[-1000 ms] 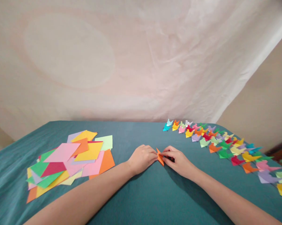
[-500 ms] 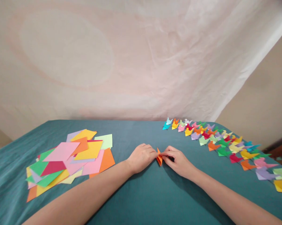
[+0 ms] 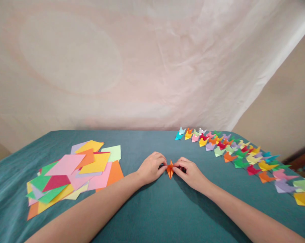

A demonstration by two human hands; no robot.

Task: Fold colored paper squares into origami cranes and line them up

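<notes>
A small folded orange paper [image 3: 170, 170], pointed at both ends like a narrow diamond, is at the middle of the table between my hands. My left hand [image 3: 152, 168] pinches its left edge with thumb and forefinger. On the other edge, my right hand [image 3: 189, 171] holds it the same way, thumb and fingertips together. A crease or slit runs down the paper's centre. Both wrists stay low over the green cloth.
On the left lies a loose pile of coloured paper squares [image 3: 68, 165]. Several rows of folded paper birds [image 3: 229, 157] run along the right side of the green-covered table [image 3: 147, 216]. Behind it hangs a pale cloth [image 3: 142, 67].
The orange paper has turned from a tilted, partly side-on pose to face me as a diamond. My left fingers have shifted from over its edge to a visible pinch.
</notes>
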